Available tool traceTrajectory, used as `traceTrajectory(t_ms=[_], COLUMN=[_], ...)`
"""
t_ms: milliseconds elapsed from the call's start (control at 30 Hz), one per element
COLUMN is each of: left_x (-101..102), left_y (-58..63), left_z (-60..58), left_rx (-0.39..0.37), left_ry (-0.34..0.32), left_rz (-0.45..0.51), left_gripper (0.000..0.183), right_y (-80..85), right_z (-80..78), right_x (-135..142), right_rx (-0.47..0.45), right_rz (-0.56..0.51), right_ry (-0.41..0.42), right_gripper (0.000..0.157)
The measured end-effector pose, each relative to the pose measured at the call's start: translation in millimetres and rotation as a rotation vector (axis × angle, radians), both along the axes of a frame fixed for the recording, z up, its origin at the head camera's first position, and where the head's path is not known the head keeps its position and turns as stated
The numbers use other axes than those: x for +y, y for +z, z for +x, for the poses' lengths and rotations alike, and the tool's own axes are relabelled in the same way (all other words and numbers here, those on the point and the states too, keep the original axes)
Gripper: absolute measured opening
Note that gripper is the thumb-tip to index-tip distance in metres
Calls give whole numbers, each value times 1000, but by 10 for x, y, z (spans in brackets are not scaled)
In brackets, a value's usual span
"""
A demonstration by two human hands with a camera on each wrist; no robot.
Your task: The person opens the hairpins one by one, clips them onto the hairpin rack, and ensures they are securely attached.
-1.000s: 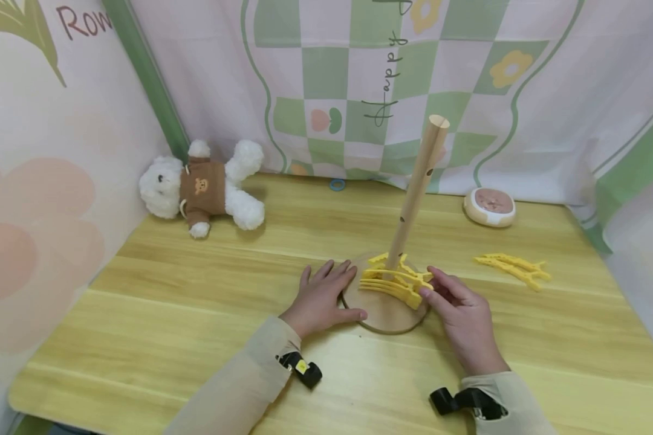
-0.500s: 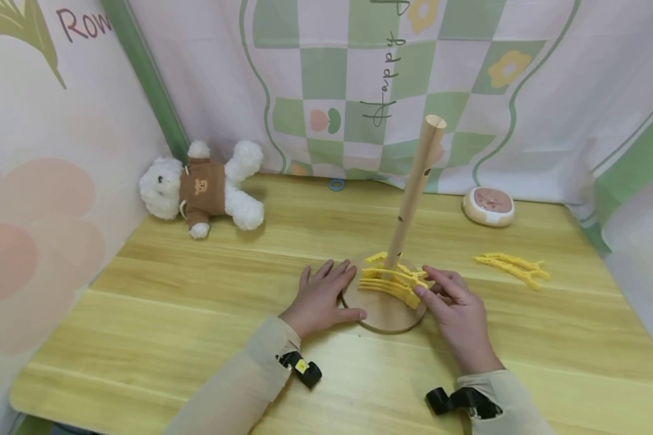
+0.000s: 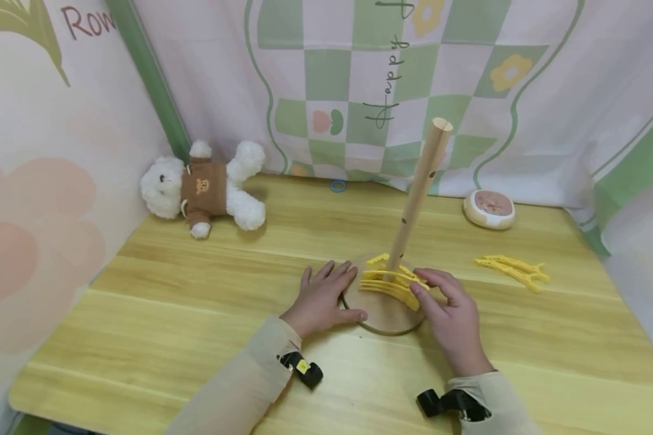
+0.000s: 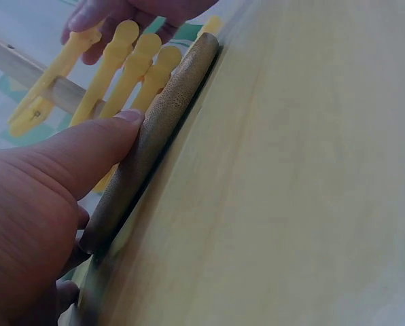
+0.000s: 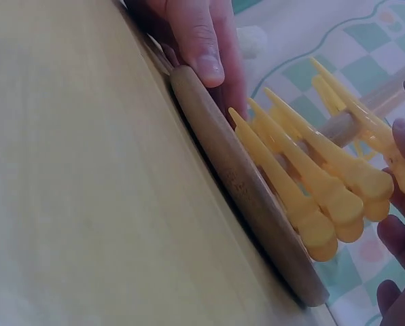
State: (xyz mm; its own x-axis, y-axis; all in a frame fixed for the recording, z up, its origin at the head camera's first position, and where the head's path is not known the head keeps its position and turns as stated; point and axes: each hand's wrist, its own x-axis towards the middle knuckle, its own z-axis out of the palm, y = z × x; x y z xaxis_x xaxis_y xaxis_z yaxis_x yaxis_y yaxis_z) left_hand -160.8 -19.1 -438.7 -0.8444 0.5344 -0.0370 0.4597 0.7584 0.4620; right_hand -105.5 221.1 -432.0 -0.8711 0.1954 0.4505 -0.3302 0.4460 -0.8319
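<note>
A wooden pole [image 3: 419, 193] with small dark holes rises from a round wooden base [image 3: 378, 315]. Around its foot sit several long yellow plastic clips [image 5: 318, 176], stacked one above another, with tapered tips and rounded ends. Thumb and fingers of my right hand [image 3: 453, 326] pinch the rounded end of the topmost yellow clip [image 5: 359, 112], which lies around the pole just above the stack. My left hand [image 3: 318, 300] rests on the left edge of the base, fingers spread; its thumb [image 4: 97, 153] touches the rim in the left wrist view.
Two-armed yellow plastic clips [image 3: 511, 270] lie on the table at the right. Behind them is a round white-and-pink device [image 3: 490, 209]. A white plush toy [image 3: 204, 187] in a brown top lies at the back left. A small blue ring [image 3: 337, 185] is near the curtain [image 3: 370, 163].
My right hand has shifted a little left, its fingers closing in toward the pole along the topmost clip. My left hand stays on the base.
</note>
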Motion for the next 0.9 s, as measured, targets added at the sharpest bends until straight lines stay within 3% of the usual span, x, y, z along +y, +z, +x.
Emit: traceTrajectory(t_ms=[433,900], left_x=[8,-7], left_y=[-4,-22], left_z=[-7,-5], left_rx=[-1,-9], left_ry=[-2,-1], left_rz=[7,22], left_gripper=[93,92], right_y=[-41,-46], right_z=[-42,-25], right_x=[65,61], right_rx=[55,5], right_rz=[142,178], right_ry=[-5,-2], right_gripper=[24,22])
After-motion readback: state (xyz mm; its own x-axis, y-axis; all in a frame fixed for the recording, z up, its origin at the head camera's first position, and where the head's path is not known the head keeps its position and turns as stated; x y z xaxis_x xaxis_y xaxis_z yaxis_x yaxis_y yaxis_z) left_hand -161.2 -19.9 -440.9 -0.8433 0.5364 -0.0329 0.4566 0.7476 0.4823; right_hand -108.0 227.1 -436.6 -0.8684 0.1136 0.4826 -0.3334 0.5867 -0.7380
